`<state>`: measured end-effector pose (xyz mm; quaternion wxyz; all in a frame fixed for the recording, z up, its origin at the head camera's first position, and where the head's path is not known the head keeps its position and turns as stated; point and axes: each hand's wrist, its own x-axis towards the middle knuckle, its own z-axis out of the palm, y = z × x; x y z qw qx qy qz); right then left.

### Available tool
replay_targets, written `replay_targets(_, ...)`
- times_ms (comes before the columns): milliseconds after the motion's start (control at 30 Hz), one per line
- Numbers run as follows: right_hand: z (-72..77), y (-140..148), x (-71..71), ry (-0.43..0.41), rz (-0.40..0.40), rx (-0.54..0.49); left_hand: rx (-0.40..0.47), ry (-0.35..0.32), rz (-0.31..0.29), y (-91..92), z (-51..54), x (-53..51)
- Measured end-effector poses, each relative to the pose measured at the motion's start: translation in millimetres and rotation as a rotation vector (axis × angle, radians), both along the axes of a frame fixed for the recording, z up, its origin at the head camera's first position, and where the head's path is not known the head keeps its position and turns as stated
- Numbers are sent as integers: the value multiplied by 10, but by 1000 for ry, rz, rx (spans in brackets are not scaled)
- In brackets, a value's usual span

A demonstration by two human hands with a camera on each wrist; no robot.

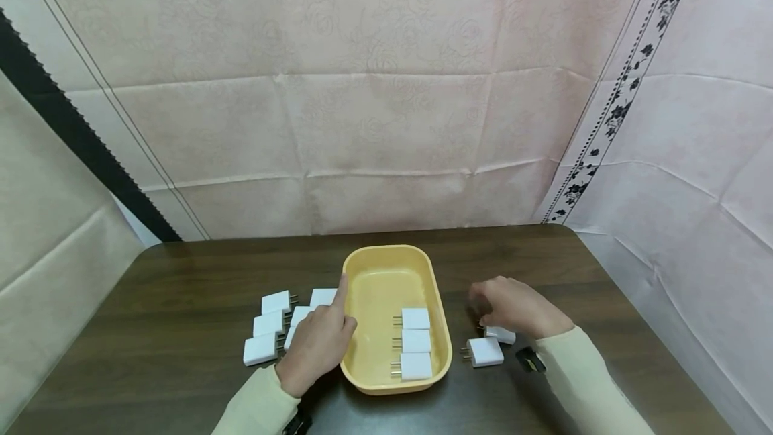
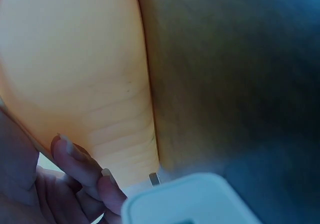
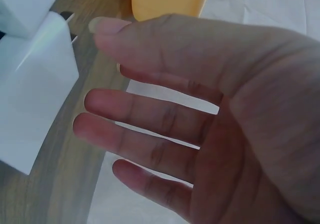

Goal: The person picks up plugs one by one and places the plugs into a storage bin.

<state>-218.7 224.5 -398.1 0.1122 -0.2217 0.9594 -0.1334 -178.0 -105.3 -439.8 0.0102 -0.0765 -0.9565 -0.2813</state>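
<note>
My left hand holds the left rim of a yellow plastic tray, index finger straight along the edge, thumb over the rim. In the left wrist view its other fingers curl beside the tray's outer wall. Three white charger plugs lie in a column inside the tray, prongs to the left. To the right, my right hand hovers above a white plug that it partly hides. In the right wrist view its fingers are spread and hold nothing. Another plug lies just nearer.
Left of the tray, several more white plugs lie in two columns, partly hidden by the left hand. Everything rests on a dark wooden table. Pale patterned cloth hangs behind the table and at both sides.
</note>
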Motion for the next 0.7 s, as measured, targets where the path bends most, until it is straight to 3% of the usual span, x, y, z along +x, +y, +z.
replay_targets(700, -32, 32, 46, -68, -5, 15, -8, -8, 5, 5, 3, -12)
